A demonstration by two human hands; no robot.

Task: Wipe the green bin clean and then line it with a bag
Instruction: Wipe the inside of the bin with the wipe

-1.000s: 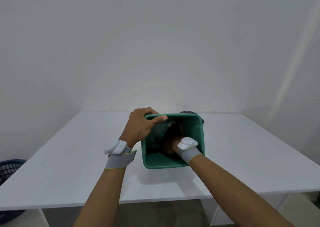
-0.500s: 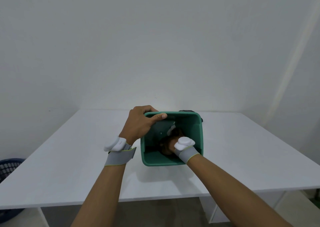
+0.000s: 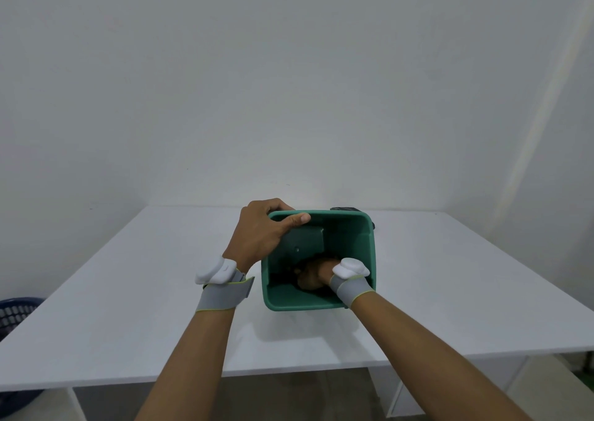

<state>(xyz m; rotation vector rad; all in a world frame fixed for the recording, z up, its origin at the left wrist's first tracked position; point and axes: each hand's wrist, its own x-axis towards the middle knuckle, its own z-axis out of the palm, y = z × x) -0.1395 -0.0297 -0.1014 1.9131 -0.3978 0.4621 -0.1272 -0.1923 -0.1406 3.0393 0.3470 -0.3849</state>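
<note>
The green bin [image 3: 353,247] stood on the white table [image 3: 135,308], just below the centre of the frame, its open mouth turned up toward you. Your left hand [image 3: 260,234] gripped its upper-left corner, thumb laid along the far rim and the other fingers curled over the outside. Your right hand [image 3: 313,277] was sunk inside the bin, low against the near wall; how its fingers lay, or whether they held anything, could not be told in the shadow there. Both wrists wore grey bands [image 3: 221,295] topped with white pods. A dark object [image 3: 345,209] peeked out just behind the bin's far rim, too hidden to identify. At the lower left edge of the frame, beside the table, sat part of a dark blue basket [image 3: 14,311]. A plain white wall [image 3: 289,83] filled the upper frame.
</note>
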